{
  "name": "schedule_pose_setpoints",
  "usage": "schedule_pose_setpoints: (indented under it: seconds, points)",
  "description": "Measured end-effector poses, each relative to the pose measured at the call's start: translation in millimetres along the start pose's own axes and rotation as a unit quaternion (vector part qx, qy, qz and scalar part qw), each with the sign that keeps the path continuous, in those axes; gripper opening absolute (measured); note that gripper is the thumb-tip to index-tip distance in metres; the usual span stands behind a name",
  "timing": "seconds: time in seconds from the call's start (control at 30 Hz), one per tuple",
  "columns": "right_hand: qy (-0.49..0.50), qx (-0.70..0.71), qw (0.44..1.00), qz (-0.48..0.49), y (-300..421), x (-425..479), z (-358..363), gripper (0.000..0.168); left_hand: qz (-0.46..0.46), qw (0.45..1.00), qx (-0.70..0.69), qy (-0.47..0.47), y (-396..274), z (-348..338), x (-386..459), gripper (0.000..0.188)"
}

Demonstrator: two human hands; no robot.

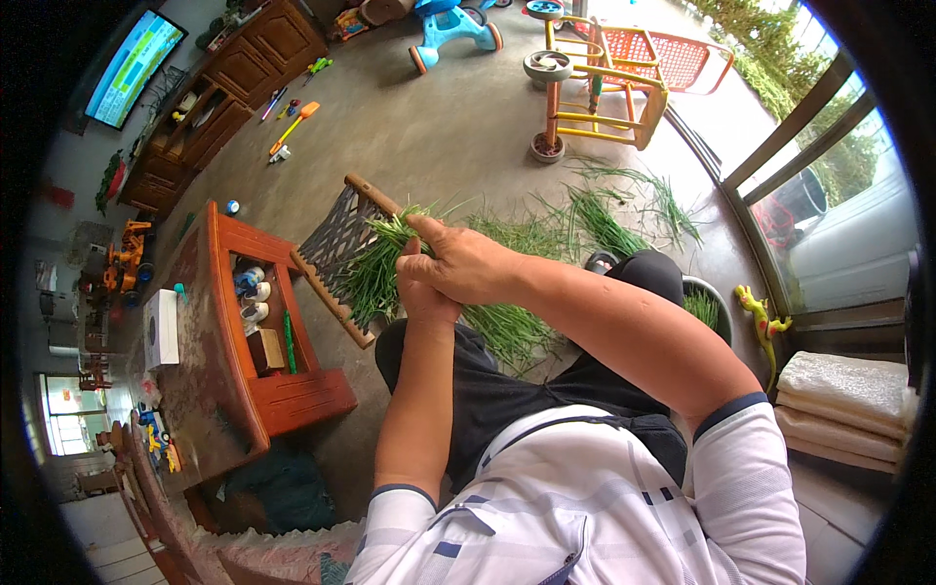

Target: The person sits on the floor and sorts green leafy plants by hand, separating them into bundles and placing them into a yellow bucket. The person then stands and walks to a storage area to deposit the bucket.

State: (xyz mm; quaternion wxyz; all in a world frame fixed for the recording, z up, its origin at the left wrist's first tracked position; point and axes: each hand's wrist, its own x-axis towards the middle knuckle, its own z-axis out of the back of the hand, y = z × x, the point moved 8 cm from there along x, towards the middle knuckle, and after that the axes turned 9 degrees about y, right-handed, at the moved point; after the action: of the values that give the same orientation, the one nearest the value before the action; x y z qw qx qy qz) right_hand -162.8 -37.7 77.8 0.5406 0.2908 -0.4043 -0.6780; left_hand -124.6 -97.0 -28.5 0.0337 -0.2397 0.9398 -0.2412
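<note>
My left hand (427, 294) grips a bunch of long green leaves, apparently garlic chives (371, 284), with the thumb up. Over it lies my right hand (474, 262), its fingers at the paler end of the same bunch; part of that grip is hidden. The leaf tips hang above a low folding stool (316, 228) with wooden rails and a seat of woven dark straps. On the floor past my knees lie a loose green pile (508, 330), a patch of thin, yellowish trimmings (523, 235) and another green heap (603, 219).
A tub (724, 322) with more green leaves stands beside my right knee. To the left is a wooden table (219, 380) with shoes in its shelf. Farther out are an overturned child's stroller (607, 80), a blue ride-on toy (446, 33) and a toy lizard (762, 322) near the glass door.
</note>
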Motion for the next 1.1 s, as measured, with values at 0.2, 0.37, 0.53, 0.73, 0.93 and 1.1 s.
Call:
schedule_pose_setpoints:
  seconds: [0.2,0.37,0.53,0.73,0.93,1.1]
  points:
    - [-0.051,0.043,0.989,0.135,36,-25,35,0.045,-0.028,0.987,-0.118,0.102,-34,-11,18,0.036]
    - [-0.084,0.277,0.957,0.010,-41,-44,71,0.031,-0.075,0.972,-0.152,0.166,-62,-52,37,0.027]
    - [-0.226,0.393,0.887,-0.091,-153,-41,111,0.026,-0.068,0.963,-0.161,0.205,-69,-60,70,0.031]
    - [-0.193,0.243,0.946,-0.096,-166,-23,107,0.026,-0.081,0.961,-0.136,0.229,-73,-47,100,0.037]
    - [-0.231,0.088,0.968,0.039,-118,-23,125,0.016,-0.086,0.961,-0.132,0.226,-80,-46,118,0.032]
    - [-0.164,0.019,0.977,0.138,-93,-22,112,0.013,-0.114,0.961,-0.123,0.219,-87,-43,120,0.031]
